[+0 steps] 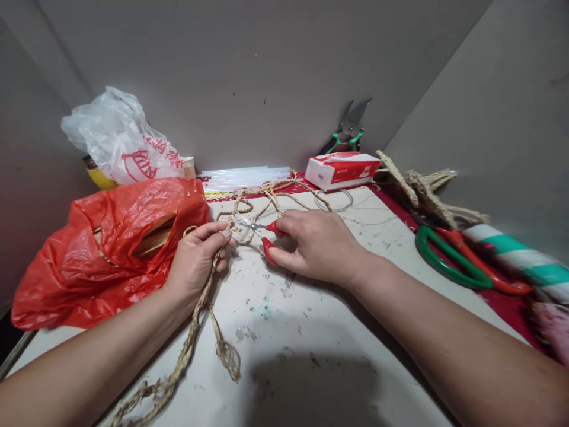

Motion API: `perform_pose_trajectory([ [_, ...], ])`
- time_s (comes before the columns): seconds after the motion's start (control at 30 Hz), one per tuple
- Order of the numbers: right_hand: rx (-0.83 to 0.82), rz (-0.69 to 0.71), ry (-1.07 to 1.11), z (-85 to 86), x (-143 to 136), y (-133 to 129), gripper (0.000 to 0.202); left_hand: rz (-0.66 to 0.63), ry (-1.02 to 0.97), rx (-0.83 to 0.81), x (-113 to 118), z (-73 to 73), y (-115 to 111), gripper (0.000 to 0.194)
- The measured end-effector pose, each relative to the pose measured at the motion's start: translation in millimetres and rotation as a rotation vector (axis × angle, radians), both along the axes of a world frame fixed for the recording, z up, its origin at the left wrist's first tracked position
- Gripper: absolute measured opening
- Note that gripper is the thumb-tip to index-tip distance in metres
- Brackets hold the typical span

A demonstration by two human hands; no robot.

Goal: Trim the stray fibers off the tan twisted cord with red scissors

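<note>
My left hand (pixel 200 255) pinches a braided straw rope (pixel 202 302) near the middle of the table. The rope hangs from those fingers toward the front left, and a shorter end with a frayed, looped tip lies beside it. In my right hand (pixel 313 243) are small red-handled scissors (pixel 269 242), blades parted and pointing left at the rope by my left fingertips. Behind both hands, more braided rope (pixel 267 191) lies in loops on the white table (pixel 284 332).
At the left sit a red plastic bag (pixel 111 284) and a white bag (pixel 115 136). A tissue box (pixel 344 171) and pruning shears (pixel 349 127) are at the back. Large green-and-orange scissors (pixel 457 267), straw bundles (pixel 429 193) and a striped roll (pixel 524 258) line the right.
</note>
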State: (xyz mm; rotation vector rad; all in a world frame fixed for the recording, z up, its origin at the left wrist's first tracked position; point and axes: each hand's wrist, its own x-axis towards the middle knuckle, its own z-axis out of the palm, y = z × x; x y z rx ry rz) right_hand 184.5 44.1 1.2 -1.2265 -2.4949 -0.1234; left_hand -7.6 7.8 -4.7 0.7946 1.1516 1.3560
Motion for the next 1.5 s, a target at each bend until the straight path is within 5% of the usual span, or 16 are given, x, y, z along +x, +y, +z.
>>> perform_pose_trajectory([
  [0.4, 0.170, -0.029, -0.113, 0.6, -2, -1, 0.035, -0.027, 0.036, -0.021, 2, 1.9, -2, 0.027],
  [1.1, 0.070, -0.031, -0.217, 8.0, -6, -5, 0.034, -0.107, -0.121, -0.028, 2, 2.2, -2, 0.032],
  [1.5, 0.105, -0.015, -0.008, -0.7, -2, 1, 0.033, -0.095, -0.094, 0.002, 1, 1.2, -1, 0.035],
])
